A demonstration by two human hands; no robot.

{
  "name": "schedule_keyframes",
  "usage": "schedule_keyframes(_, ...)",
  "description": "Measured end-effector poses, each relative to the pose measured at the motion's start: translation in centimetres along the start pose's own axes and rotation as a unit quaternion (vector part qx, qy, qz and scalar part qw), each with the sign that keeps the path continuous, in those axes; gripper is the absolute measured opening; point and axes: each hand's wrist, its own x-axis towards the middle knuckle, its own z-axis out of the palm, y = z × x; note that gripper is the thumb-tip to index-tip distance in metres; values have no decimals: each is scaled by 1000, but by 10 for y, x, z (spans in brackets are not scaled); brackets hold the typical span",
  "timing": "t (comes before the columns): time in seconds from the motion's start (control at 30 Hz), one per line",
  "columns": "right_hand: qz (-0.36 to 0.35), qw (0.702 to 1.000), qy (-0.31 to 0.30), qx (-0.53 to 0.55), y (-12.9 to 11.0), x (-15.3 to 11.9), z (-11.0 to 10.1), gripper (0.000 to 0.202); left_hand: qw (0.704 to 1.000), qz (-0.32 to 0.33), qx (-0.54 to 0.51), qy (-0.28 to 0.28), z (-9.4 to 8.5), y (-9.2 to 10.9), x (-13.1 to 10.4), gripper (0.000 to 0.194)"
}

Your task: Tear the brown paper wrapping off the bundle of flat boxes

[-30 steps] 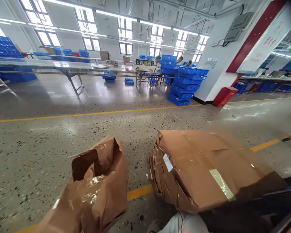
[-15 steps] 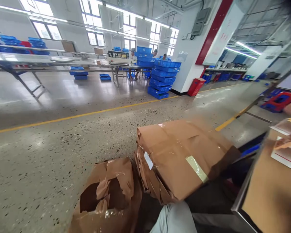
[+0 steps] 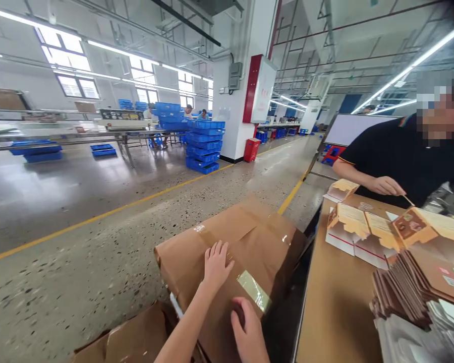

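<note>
Speckled floor; both hands [image 3: 230,297] press crinkled, taped brown parcel [image 3: 245,242].

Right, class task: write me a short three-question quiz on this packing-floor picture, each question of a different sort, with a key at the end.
1. True or false: both of the person's hands rest on the brown paper-wrapped parcel.
2. Multiple choice: what colour are the stacked crates near the white pillar? A) red B) blue C) green
3. Short answer: what lies on the table in front of the co-worker in the black shirt?

Key
1. True: the left hand lies flat on top and the right hand touches the near side by the tape strip.
2. B
3. Flat, partly folded cardboard cartons.
</note>
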Motion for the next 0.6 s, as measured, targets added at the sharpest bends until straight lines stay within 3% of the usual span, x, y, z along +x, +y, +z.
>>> schedule_keyframes(0.1,3,996,74,-57,-7,29,6,27,997,8,72,-16,25,5,49,68)
schedule_keyframes(0.23,-24,985,101,-136,-6,58,15,31,987,9,158,-26,39,9,93,53)
schedule_keyframes(0.37,-2,950,159,-268,-1,89,23,35,969,41,231,-80,38,23,117,33)
schedule_keyframes(0.5,-34,916,141,-374,18,107,32,46,954,59,279,-87,49,39,130,36)
schedule_keyframes(0.6,-50,910,132,-390,29,110,35,49,955,54,275,-101,56,45,142,34)
